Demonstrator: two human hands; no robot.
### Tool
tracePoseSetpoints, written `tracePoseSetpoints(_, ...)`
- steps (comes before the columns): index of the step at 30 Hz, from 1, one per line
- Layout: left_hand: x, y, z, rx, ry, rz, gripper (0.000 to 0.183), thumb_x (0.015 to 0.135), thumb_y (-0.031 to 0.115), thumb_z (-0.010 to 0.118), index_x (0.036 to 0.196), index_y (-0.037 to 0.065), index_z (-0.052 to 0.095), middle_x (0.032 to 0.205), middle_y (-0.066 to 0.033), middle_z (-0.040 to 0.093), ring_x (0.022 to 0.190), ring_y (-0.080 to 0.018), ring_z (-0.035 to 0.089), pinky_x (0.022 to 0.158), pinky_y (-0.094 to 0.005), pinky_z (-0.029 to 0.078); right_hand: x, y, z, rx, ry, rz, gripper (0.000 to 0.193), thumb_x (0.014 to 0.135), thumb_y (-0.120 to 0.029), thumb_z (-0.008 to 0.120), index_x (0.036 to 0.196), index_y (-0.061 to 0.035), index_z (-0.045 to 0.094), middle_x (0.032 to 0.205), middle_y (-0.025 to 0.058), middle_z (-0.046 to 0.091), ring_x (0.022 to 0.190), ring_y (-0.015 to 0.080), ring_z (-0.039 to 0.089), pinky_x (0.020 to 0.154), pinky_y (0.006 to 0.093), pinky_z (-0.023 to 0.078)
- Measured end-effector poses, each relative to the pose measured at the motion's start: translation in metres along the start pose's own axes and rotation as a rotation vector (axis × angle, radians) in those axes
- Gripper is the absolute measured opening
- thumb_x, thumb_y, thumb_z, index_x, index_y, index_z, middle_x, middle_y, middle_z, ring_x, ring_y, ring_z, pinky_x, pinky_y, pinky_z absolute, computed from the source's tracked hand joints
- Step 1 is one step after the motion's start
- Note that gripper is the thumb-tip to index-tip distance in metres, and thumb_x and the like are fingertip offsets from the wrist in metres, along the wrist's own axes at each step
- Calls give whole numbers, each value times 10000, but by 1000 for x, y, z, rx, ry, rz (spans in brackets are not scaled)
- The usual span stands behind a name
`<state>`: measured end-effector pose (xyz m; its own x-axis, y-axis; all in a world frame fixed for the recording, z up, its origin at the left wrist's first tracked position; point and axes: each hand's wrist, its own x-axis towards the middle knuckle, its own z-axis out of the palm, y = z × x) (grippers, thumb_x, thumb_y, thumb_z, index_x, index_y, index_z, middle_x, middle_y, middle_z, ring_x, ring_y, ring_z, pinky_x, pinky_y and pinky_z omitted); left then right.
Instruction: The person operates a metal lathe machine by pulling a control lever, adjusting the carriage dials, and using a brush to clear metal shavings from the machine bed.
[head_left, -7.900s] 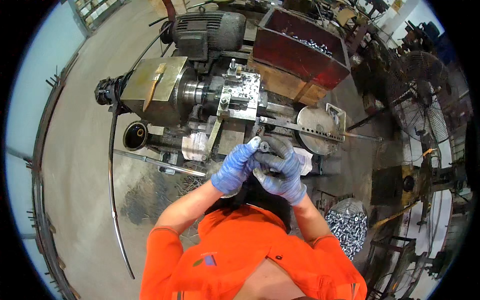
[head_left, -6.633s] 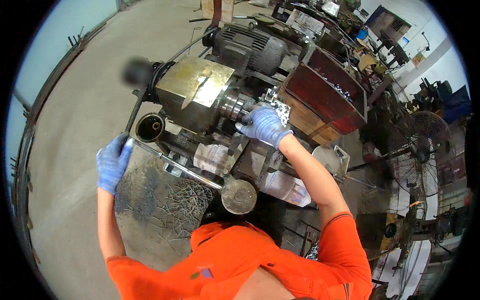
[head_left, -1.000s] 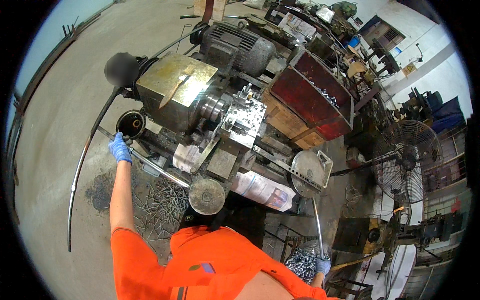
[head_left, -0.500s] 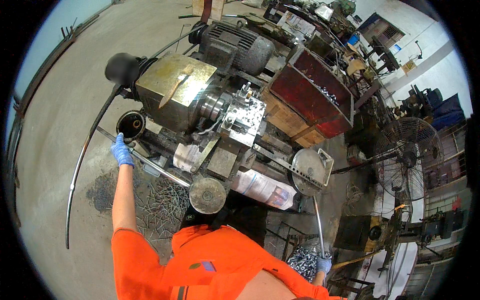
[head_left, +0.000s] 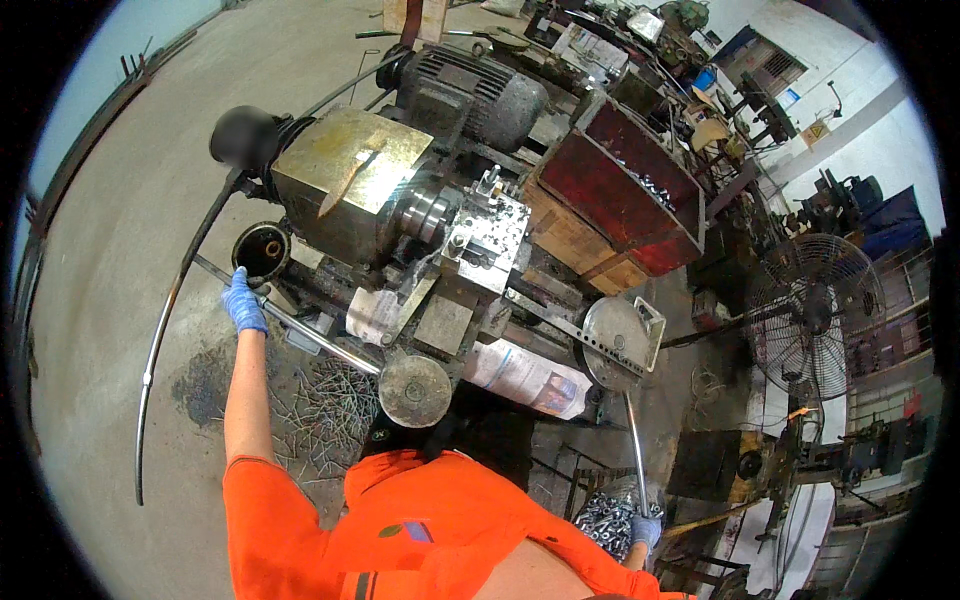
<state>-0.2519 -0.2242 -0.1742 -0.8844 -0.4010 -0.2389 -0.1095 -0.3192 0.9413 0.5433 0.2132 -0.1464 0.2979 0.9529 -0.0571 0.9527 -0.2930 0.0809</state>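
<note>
My left hand [head_left: 243,300], in a blue glove, reaches far out to the left and is closed around a long thin steel rod [head_left: 320,338] that runs diagonally along the front of the old lathe-like machine [head_left: 350,185]. It sits just below a dark round can [head_left: 262,250]. My right hand [head_left: 646,530], also blue-gloved, is low at the right and grips the bottom end of an upright metal lever [head_left: 634,440] that hangs below a round plate [head_left: 612,340]. A heap of shiny small metal parts [head_left: 603,520] lies beside that hand.
A red bin [head_left: 620,185] with metal parts stands behind the machine, next to a grey motor [head_left: 470,90]. A round handwheel [head_left: 414,390] is in front of me. Metal shavings [head_left: 325,405] litter the concrete floor. A standing fan [head_left: 815,315] is at the right.
Seconds ago both hands were together at the machine's middle, then spread apart. Over the last second the left hand slid slightly down along the rod; the right hand stayed on the lever.
</note>
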Motion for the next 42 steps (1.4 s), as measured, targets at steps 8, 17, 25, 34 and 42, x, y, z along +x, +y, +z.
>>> tracePoseSetpoints(8,2,0,-3,7,-6,0,222,818,186,603,802,-31,560,639,-145,606,431,-219,567,395,-315,501,-5,-6,-7,21,-55,0,371,608,-293,677,854,-16,656,826,222,641,811,372,618,719,408,482)
tracePoseSetpoints(17,4,-3,-3,-15,-20,-18,230,815,199,602,832,-25,559,643,-139,605,441,-220,577,405,-308,503,-20,-19,-18,-49,-44,58,427,624,-320,663,931,-23,652,932,249,625,908,374,608,790,417,484)
tracePoseSetpoints(25,-2,4,1,-3,-13,-33,242,834,187,582,885,-46,539,628,-142,610,424,-215,575,395,-298,482,-22,-9,-13,13,9,5,353,625,-333,655,790,-21,677,845,252,632,856,370,623,760,420,493)
tracePoseSetpoints(34,4,-1,-1,-36,-5,-35,228,814,184,603,858,-36,560,635,-147,600,430,-224,565,398,-312,501,-43,-38,-37,-45,-39,117,387,631,-347,661,843,-24,678,876,233,643,889,333,629,790,405,490)
tracePoseSetpoints(42,12,-9,-3,-92,-23,-64,234,816,187,593,889,-34,568,647,-151,606,428,-233,563,410,-315,498,-11,-4,4,-32,2,89,410,630,-359,663,855,-16,674,889,241,639,901,341,625,781,410,493)
